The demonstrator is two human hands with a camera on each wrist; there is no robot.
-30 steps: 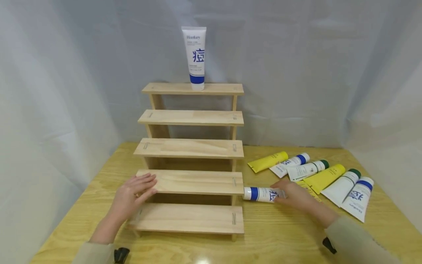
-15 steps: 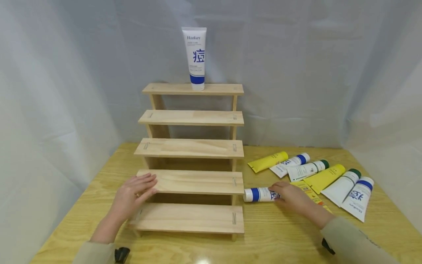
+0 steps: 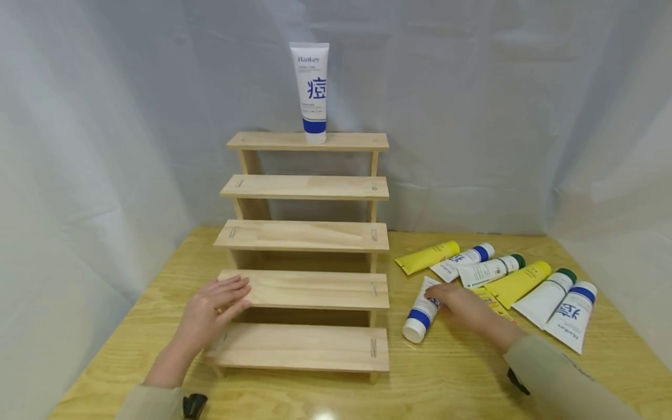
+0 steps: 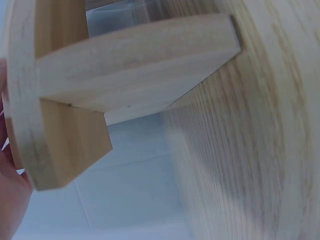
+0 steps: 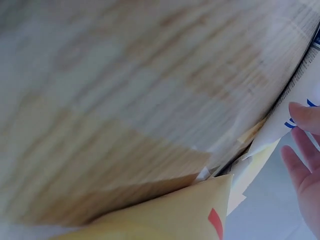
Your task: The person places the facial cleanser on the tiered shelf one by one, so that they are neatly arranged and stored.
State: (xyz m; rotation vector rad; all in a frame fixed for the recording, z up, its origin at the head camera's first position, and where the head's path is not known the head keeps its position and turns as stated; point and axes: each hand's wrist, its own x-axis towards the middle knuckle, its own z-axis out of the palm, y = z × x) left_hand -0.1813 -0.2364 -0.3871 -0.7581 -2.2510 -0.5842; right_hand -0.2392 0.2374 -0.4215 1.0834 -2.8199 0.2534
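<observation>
Two sleeves (image 3: 149, 402) are reaching in over the bench (image 3: 294, 399) from its front edge. Wood rack (image 3: 299, 347) is standing left of centre, five steps climbing toward the back edge.

Left hand (image 3: 210, 306) is resting on the left end of the second step up. Fingers are lying relaxed, nearly straight along the top; hold is light, touching that step only.

Right hand (image 3: 467, 309) is working right of the rack, between it and the bench's right edge. Thumb and fingers are closing on the held tube (image 3: 426, 306), white with a blue band, pinching its body toward the tail. Cap is pointing at the front edge, angled slightly left. Can't tell if it's bearing on the bench or just clear of it.

Yellow packet (image 3: 490, 300) is lying beyond the forearm, partly covered.

Six more are fanning out from the right edge toward the back: blue-capped tube (image 3: 571, 318) nearest the right edge, green-capped tube (image 3: 543, 298), yellow tube (image 3: 517, 284), then another green, another blue, another yellow. Caps are facing away.

Standing tube (image 3: 311, 87) is sitting upright, cap down, mid-length on the top step.

Grey sheet (image 3: 467, 116) is hanging behind the back edge.
</observation>
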